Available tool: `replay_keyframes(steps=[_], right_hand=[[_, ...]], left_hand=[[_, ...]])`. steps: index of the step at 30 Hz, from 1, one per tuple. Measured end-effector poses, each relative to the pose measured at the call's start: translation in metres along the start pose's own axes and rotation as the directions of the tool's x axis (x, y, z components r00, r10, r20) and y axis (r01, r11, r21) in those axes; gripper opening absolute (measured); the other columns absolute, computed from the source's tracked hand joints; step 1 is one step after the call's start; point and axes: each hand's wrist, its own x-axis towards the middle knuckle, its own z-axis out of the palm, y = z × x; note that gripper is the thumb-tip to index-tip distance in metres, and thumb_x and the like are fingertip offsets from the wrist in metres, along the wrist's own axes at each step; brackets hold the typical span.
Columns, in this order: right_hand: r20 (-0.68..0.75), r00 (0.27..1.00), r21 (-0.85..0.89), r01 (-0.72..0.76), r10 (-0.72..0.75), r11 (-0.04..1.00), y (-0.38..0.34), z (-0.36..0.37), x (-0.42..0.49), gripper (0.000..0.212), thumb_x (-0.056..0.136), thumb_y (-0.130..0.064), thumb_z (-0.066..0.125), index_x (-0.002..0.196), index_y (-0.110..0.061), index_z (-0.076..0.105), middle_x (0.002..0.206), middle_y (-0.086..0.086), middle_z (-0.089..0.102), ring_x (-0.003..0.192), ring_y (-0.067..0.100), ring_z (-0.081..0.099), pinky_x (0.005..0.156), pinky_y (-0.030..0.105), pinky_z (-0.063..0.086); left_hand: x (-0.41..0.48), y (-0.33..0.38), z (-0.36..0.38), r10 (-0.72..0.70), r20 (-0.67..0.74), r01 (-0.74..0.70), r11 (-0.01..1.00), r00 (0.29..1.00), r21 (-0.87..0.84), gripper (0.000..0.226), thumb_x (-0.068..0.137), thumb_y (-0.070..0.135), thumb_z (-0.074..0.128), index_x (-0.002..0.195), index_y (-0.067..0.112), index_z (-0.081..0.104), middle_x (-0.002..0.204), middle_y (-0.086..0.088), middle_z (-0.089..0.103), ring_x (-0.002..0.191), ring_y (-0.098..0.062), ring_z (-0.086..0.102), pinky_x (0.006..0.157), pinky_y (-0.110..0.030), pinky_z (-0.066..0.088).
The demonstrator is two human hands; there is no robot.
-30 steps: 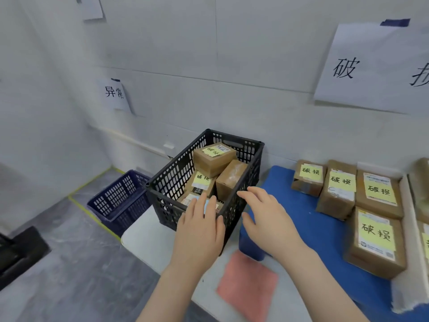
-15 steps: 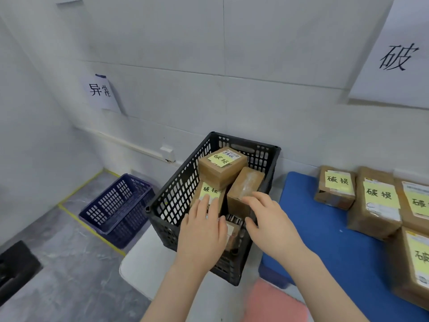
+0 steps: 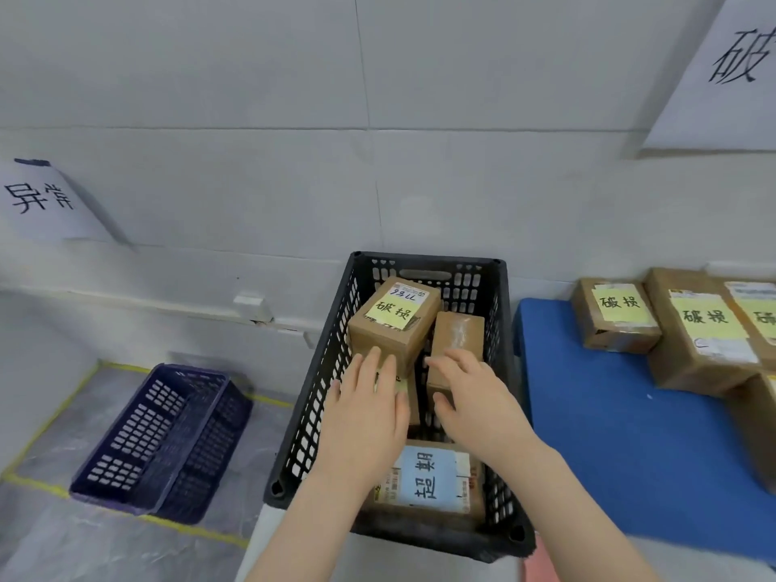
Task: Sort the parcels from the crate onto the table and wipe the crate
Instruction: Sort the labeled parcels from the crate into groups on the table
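A black slatted crate (image 3: 323,371) stands on the table in front of me with several brown parcels in it. The top parcel (image 3: 394,329) bears a yellow label. Beside it a plain taped parcel (image 3: 457,338) stands on end. A parcel with a blue label (image 3: 428,480) lies at the crate's near end. My left hand (image 3: 365,409) reaches into the crate, fingers spread, its tips touching the yellow-labelled parcel's near side. My right hand (image 3: 470,396) rests open on the near end of the taped parcel. Neither hand has closed around anything.
Several yellow-labelled parcels (image 3: 617,317) lie on a blue mat (image 3: 609,455) to the right of the crate. A dark blue basket (image 3: 163,438) sits on the floor at the left inside yellow tape lines. Paper signs hang on the white wall.
Both hands have moved forward from the crate's near rim down into the crate onto the parcels. My view has shifted closer and over the crate.
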Motion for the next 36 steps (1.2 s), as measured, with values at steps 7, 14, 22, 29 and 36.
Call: replay_keyframes(steps=[7, 14, 22, 29, 36], right_hand=[[0.018, 1.000, -0.005, -0.010, 0.010, 1.000, 0.004, 0.000, 0.018, 0.051, 0.094, -0.026, 0.047, 0.143, -0.032, 0.035, 0.150, -0.008, 0.029, 0.129, 0.018, 0.039, 0.105, 0.033, 0.040], [0.060, 0.998, -0.008, 0.004, -0.003, 1.000, 0.013, 0.009, 0.034, 0.051, 0.094, -0.025, 0.046, 0.144, -0.031, 0.035, 0.150, -0.008, 0.029, 0.131, 0.017, 0.037, 0.105, 0.035, 0.040], [0.094, 0.995, -0.015, -0.035, 0.037, 0.999, 0.025, 0.020, 0.085, 0.049, 0.094, -0.023, 0.046, 0.142, -0.026, 0.038, 0.148, -0.003, 0.032, 0.127, 0.022, 0.041, 0.102, 0.037, 0.043], [0.087, 0.992, 0.074, -0.097, 0.091, 0.992, 0.035, 0.051, 0.140, 0.046, 0.096, -0.014, 0.044, 0.141, -0.017, 0.040, 0.149, 0.006, 0.028, 0.126, 0.027, 0.044, 0.103, 0.037, 0.042], [0.036, 0.996, 0.279, -0.091, 0.084, 0.956, 0.046, 0.066, 0.148, 0.052, 0.095, -0.011, 0.046, 0.146, -0.018, 0.035, 0.157, -0.006, 0.015, 0.136, 0.010, 0.030, 0.105, 0.018, 0.037]], left_hand=[[0.020, -0.006, 0.009, 0.003, -0.011, -0.004, 1.000, 1.000, -0.027, 0.053, 0.100, 0.040, 0.025, 0.149, 0.021, 0.026, 0.157, -0.001, 0.023, 0.146, -0.019, 0.017, 0.115, -0.041, 0.026], [0.035, -0.009, 0.022, -0.009, 0.003, 0.009, 0.999, 1.000, -0.043, 0.053, 0.099, 0.041, 0.024, 0.149, 0.021, 0.025, 0.157, -0.001, 0.022, 0.146, -0.019, 0.017, 0.115, -0.041, 0.025], [0.118, -0.037, 0.039, 0.087, 0.043, -0.090, 0.992, 0.995, 0.083, 0.050, 0.098, 0.038, 0.026, 0.143, 0.016, 0.034, 0.151, -0.005, 0.031, 0.141, -0.022, 0.024, 0.108, -0.044, 0.034], [0.175, -0.047, 0.073, 0.050, 0.106, -0.055, 0.997, 0.993, 0.044, 0.049, 0.098, 0.040, 0.026, 0.142, 0.021, 0.037, 0.148, -0.002, 0.033, 0.137, -0.024, 0.024, 0.098, -0.046, 0.041], [0.151, -0.046, 0.084, 0.021, -0.010, -0.023, 0.971, 1.000, -0.237, 0.045, 0.092, 0.029, 0.043, 0.137, 0.023, 0.046, 0.150, -0.001, 0.029, 0.128, -0.024, 0.026, 0.088, -0.032, 0.044]])
